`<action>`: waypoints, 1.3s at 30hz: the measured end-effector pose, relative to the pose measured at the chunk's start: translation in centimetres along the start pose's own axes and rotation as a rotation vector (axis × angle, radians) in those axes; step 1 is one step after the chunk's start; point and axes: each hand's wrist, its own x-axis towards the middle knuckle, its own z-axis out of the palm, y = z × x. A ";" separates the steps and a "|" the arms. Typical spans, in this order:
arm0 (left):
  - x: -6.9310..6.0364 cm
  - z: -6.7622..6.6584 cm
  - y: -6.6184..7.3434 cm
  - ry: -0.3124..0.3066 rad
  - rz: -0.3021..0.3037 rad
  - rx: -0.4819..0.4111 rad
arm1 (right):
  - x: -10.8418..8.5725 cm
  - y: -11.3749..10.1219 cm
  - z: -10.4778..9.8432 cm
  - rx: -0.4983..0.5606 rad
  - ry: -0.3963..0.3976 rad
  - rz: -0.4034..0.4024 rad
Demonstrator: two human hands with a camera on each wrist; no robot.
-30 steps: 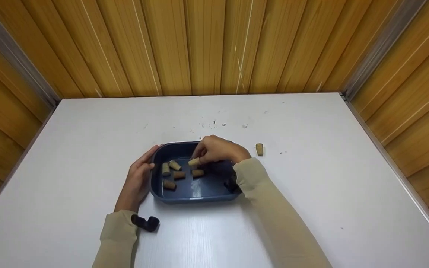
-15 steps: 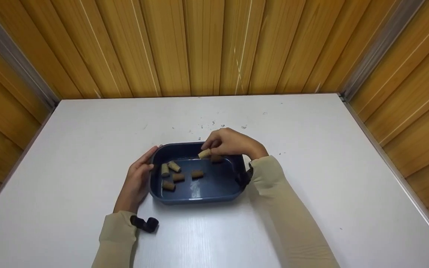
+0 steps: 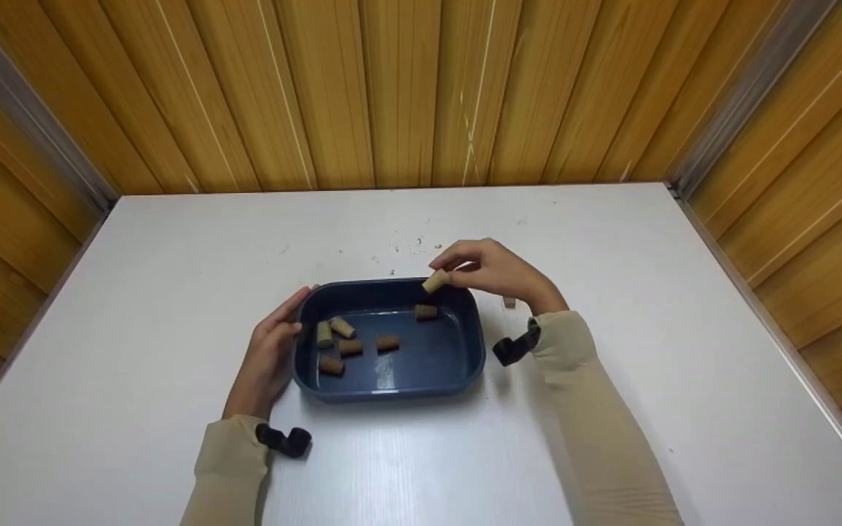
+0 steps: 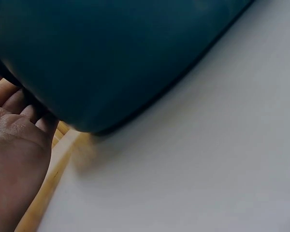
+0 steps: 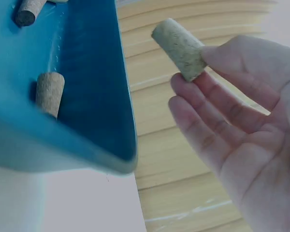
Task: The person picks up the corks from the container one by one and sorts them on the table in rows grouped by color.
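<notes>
The right hand (image 3: 494, 269) pinches a pale cork (image 3: 435, 281) between thumb and fingers above the far right rim of a blue tray (image 3: 392, 394). In the right wrist view the same cork (image 5: 180, 48) is tilted in the fingertips of the hand (image 5: 246, 106), beside the tray's wall (image 5: 101, 87). The left hand (image 3: 272, 347) holds the tray's left side, fingers along the outer wall; the left wrist view shows that hand (image 4: 19, 145) against the tray (image 4: 111, 63). Several corks lie inside, pale ones (image 3: 324, 334) at the left and brown ones (image 3: 387, 342) more spread out.
Partly hidden behind the right wrist, another cork (image 3: 509, 302) is on the white table (image 3: 647, 329), right of the tray. Wood-patterned panels (image 3: 399, 95) stand along the table's back and sides. Each wrist wears a black device (image 3: 286, 440).
The right hand has moved right and away from the body, lifting the pale cork from inside the tray to above its far rim. A brown cork at the tray's right is now uncovered. The left hand stays.
</notes>
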 end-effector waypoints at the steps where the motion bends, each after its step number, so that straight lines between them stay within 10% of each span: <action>1: 0.0 0.0 0.0 0.002 -0.003 0.003 | -0.2 0.2 -0.1 0.008 0.021 0.006; 22: 0.1 0.2 -0.1 0.014 -0.006 0.013 | -4.2 5.0 -2.1 0.150 0.266 0.107; 39: 0.1 0.1 -0.1 0.000 0.014 0.011 | -6.9 8.9 -3.3 0.048 0.402 0.294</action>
